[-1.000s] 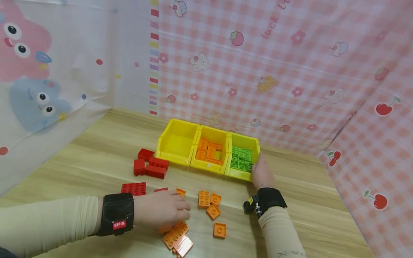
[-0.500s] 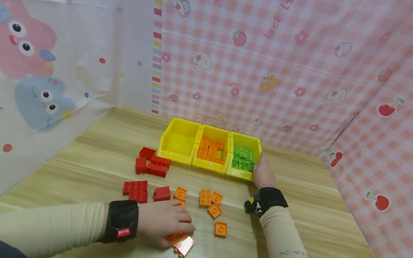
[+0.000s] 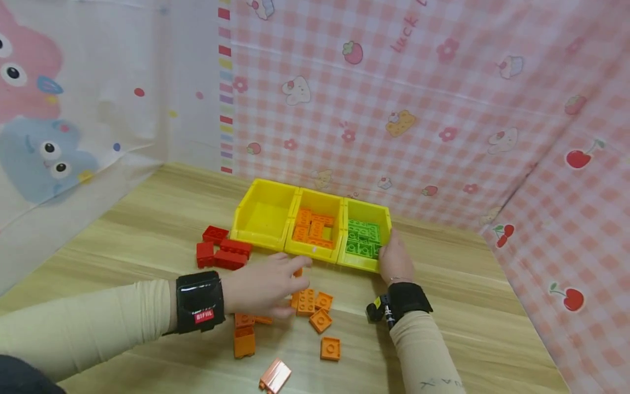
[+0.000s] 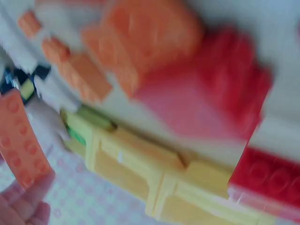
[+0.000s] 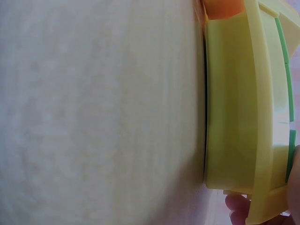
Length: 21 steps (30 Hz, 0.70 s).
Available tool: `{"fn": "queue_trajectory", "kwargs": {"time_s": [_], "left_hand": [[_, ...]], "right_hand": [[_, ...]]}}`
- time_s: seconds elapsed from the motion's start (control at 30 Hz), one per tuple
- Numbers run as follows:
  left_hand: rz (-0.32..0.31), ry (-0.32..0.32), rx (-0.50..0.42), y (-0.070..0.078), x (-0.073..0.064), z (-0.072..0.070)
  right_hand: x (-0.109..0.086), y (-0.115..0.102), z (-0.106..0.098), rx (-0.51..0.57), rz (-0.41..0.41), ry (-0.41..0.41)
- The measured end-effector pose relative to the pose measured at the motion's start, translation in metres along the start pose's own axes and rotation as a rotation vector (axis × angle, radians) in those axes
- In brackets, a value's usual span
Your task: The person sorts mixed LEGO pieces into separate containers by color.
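Note:
My left hand (image 3: 266, 282) pinches an orange building brick (image 4: 21, 140) with two rows of studs. In the head view it hovers in front of the middle bin, mostly hiding that brick. My right hand (image 3: 396, 260) grips the right wall of the right-hand yellow bin (image 5: 232, 108), fingers outside and thumb over the rim. Green bricks (image 3: 363, 235) lie in this bin. Orange bricks (image 3: 312, 227) lie in the middle bin (image 3: 310, 253). Loose orange bricks (image 3: 320, 320) are scattered on the table below the left hand.
The left-hand yellow bin (image 3: 258, 241) joins the other two in a row. Several red bricks (image 3: 230, 259) stand close to its front left corner. A glossy orange brick (image 3: 275, 376) lies near the front edge of view. Patterned sheets (image 3: 374, 109) hang behind and at the sides.
My left hand has picked up an orange brick from the front pile and moved it up toward the bins. Other front bricks have shifted apart. The right hand keeps its hold on the bin.

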<state>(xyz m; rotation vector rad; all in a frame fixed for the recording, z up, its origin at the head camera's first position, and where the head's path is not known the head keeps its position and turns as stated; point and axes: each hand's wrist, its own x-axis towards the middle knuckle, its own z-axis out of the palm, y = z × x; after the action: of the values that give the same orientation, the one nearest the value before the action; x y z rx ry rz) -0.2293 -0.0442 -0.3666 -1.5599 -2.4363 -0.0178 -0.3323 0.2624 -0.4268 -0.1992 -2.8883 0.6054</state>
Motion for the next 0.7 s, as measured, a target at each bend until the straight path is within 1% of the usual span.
{"fn": "queue_trajectory", "kwargs": {"time_s": [0.07, 0.13, 0.17, 0.2, 0.23, 0.27, 0.37, 0.4, 0.47, 0.57, 0.63, 0.7], "left_hand": [[-0.050, 0.063, 0.039, -0.014, 0.016, -0.002], [-0.111, 0.128, 0.060, -0.028, 0.035, -0.001], [-0.156, 0.146, 0.062, -0.035, 0.045, 0.000], [-0.211, 0.152, 0.051, -0.042, 0.056, 0.002], [-0.271, 0.147, 0.035, -0.049, 0.068, 0.004], [-0.338, 0.127, 0.015, -0.055, 0.080, 0.007], [-0.547, 0.026, -0.056, -0.071, 0.114, 0.015], [-0.605, 0.001, -0.072, -0.077, 0.123, 0.018], [-0.700, -0.033, -0.096, -0.087, 0.139, 0.025], [-0.796, -0.038, -0.136, -0.102, 0.156, 0.035], [-0.829, -0.037, -0.159, -0.110, 0.163, 0.040], [-0.852, -0.034, -0.190, -0.115, 0.168, 0.044]], "right_hand": [[0.000, 0.001, 0.002, 0.001, -0.005, 0.005], [0.000, 0.002, 0.002, 0.004, -0.007, 0.009], [0.000, 0.002, 0.003, 0.006, -0.005, 0.011], [0.000, 0.002, 0.003, 0.010, -0.004, 0.015], [0.000, 0.002, 0.002, 0.012, 0.000, 0.018], [0.000, 0.003, 0.002, 0.012, 0.000, 0.022], [0.001, 0.005, 0.003, 0.011, 0.001, 0.028], [0.001, 0.005, 0.003, 0.012, -0.001, 0.026], [0.001, 0.005, 0.004, 0.015, 0.000, 0.022], [0.001, 0.005, 0.004, 0.027, 0.004, 0.016], [0.001, 0.005, 0.001, 0.032, 0.006, 0.016], [0.002, 0.005, -0.001, 0.032, 0.005, 0.018]]}}
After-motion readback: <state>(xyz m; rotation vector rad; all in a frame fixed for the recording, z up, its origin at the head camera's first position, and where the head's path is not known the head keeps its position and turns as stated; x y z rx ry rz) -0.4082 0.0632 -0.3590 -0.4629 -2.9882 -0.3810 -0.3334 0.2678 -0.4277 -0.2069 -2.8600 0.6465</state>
